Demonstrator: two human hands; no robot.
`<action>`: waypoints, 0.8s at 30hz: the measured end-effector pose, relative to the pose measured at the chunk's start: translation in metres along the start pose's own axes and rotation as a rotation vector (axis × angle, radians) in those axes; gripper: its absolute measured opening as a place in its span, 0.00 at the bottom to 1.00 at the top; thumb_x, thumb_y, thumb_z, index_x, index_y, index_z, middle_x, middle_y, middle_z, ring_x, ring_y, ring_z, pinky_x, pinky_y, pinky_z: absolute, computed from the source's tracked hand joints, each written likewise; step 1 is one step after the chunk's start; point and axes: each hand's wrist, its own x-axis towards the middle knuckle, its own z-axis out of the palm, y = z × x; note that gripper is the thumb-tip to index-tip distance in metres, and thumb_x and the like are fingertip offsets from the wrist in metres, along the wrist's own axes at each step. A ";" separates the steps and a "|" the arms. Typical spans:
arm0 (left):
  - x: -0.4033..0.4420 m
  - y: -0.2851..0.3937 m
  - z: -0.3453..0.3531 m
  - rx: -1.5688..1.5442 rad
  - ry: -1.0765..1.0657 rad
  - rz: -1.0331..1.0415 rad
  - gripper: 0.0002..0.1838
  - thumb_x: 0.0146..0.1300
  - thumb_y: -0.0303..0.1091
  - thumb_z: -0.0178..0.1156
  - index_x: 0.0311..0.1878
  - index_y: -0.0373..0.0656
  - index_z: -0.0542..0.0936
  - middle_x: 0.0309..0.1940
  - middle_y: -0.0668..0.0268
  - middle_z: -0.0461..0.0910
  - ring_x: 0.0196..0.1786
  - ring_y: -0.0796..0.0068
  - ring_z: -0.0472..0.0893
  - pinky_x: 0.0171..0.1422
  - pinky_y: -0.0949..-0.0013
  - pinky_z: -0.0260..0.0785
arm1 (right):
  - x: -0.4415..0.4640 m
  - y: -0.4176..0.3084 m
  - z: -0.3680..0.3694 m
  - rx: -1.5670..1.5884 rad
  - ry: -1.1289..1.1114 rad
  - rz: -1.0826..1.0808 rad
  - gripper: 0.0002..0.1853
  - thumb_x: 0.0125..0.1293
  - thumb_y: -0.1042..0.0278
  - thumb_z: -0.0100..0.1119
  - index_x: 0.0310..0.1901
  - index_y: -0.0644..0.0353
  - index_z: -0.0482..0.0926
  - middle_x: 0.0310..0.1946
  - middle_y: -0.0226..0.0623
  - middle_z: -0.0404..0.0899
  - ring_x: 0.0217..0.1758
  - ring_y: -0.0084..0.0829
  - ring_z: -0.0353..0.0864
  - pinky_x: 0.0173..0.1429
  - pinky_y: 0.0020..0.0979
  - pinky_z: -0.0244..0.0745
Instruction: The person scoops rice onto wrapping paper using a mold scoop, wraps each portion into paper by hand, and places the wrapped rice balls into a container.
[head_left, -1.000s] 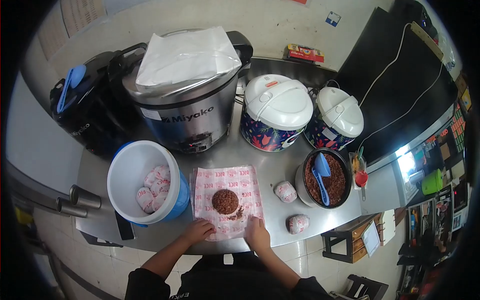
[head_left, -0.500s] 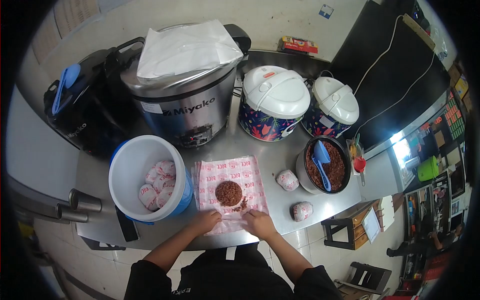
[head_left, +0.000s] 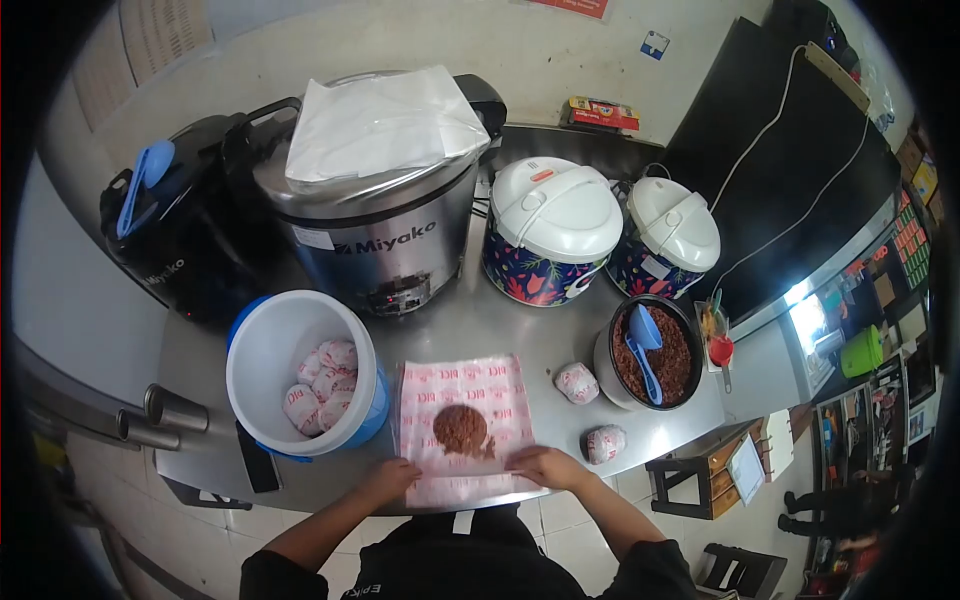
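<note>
A mound of brown rice [head_left: 461, 430] lies on a printed paper sheet [head_left: 470, 380], with loose grains at its right. My left hand [head_left: 392, 480] pinches the sheet's near left edge. At the near right edge my right hand [head_left: 548, 467] grips the paper, fingers closed. The near edge is lifted slightly between the hands, with more paper beneath. Two wrapped bundles [head_left: 576, 383] [head_left: 606, 444] rest to the right. Beyond them stands a pot of brown rice [head_left: 676, 365] holding a blue scoop [head_left: 645, 328]. Several wrapped bundles [head_left: 322, 385] fill the bottom of a white-and-blue tub [head_left: 375, 408].
Behind are a large steel cooker [head_left: 390, 240], a black cooker [head_left: 190, 240] and two floral cookers [head_left: 545, 270] [head_left: 655, 262]. Metal cups [head_left: 178, 408] stand at the left, near a dark phone-like object [head_left: 260, 468]. A person [head_left: 850, 505] is in the far right background.
My hands have moved apart along the paper's near edge, which now rises in a straight fold. The view has shifted, and a person has come into sight at the right.
</note>
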 end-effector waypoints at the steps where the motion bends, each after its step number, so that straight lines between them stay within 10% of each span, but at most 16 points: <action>1: 0.002 0.004 -0.004 -0.238 0.121 -0.065 0.11 0.63 0.36 0.56 0.44 0.42 0.80 0.33 0.56 0.81 0.37 0.57 0.80 0.43 0.63 0.73 | -0.006 0.012 0.004 0.413 0.130 0.194 0.07 0.64 0.70 0.55 0.40 0.60 0.81 0.32 0.39 0.81 0.40 0.34 0.82 0.47 0.33 0.75; 6: 0.049 -0.001 0.020 -0.628 0.482 -0.387 0.12 0.63 0.36 0.55 0.44 0.39 0.79 0.27 0.56 0.80 0.31 0.56 0.80 0.39 0.59 0.72 | 0.043 0.021 0.022 0.388 0.507 0.542 0.14 0.68 0.62 0.53 0.32 0.65 0.77 0.22 0.37 0.80 0.27 0.31 0.80 0.32 0.35 0.71; 8: 0.057 -0.006 0.031 -0.136 0.500 -0.538 0.15 0.62 0.41 0.58 0.46 0.40 0.78 0.23 0.59 0.79 0.26 0.56 0.79 0.35 0.60 0.71 | 0.046 0.023 0.033 -0.138 0.422 0.643 0.15 0.67 0.60 0.53 0.30 0.64 0.76 0.19 0.41 0.77 0.28 0.41 0.81 0.33 0.40 0.73; 12: 0.062 0.025 0.007 -0.140 0.300 -0.795 0.21 0.59 0.44 0.60 0.53 0.44 0.75 0.35 0.59 0.81 0.36 0.58 0.80 0.42 0.58 0.71 | 0.063 0.006 0.008 -0.436 0.462 0.637 0.15 0.60 0.59 0.59 0.43 0.59 0.73 0.30 0.42 0.78 0.34 0.46 0.80 0.37 0.44 0.75; 17: 0.058 0.051 0.019 0.594 0.181 0.295 0.25 0.61 0.44 0.56 0.61 0.50 0.70 0.67 0.66 0.63 0.67 0.68 0.64 0.67 0.49 0.55 | 0.112 0.038 -0.013 -0.241 0.350 0.352 0.23 0.55 0.61 0.64 0.51 0.56 0.69 0.32 0.42 0.78 0.35 0.45 0.80 0.39 0.42 0.75; 24: 0.075 0.056 0.008 0.346 0.141 0.197 0.23 0.62 0.38 0.53 0.61 0.48 0.70 0.64 0.66 0.67 0.67 0.67 0.65 0.69 0.53 0.54 | 0.135 0.059 -0.017 -0.038 0.007 0.370 0.28 0.52 0.64 0.64 0.56 0.53 0.69 0.28 0.42 0.79 0.35 0.45 0.81 0.39 0.41 0.74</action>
